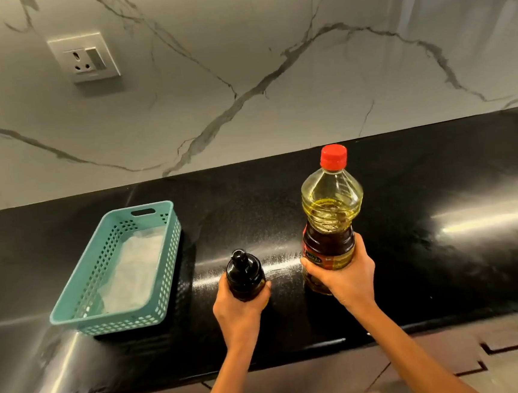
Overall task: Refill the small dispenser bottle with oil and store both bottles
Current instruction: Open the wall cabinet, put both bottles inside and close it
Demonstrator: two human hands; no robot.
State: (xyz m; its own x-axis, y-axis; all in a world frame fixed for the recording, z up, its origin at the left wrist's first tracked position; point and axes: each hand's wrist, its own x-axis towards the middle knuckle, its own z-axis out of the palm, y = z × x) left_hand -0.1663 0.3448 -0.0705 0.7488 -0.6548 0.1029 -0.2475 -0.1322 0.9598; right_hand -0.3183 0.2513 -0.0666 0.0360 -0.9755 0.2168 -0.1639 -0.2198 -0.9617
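My left hand [241, 307] grips a small dark dispenser bottle [245, 274] with a black pump-style cap, upright near the middle of the black countertop. My right hand [344, 278] wraps the lower body of a large clear oil bottle [331, 218]. That bottle has a red screw cap and a red label and holds yellow oil to about its shoulder. It stands upright, to the right of the small bottle. Whether either bottle rests on the counter or is slightly lifted I cannot tell.
A teal perforated plastic basket [164, 305] lined with white paper sits on the counter left of the small bottle. The black countertop [443, 243] runs far to the right. A marble wall with a power socket [86, 58] stands behind. The counter's front edge lies close below my wrists.
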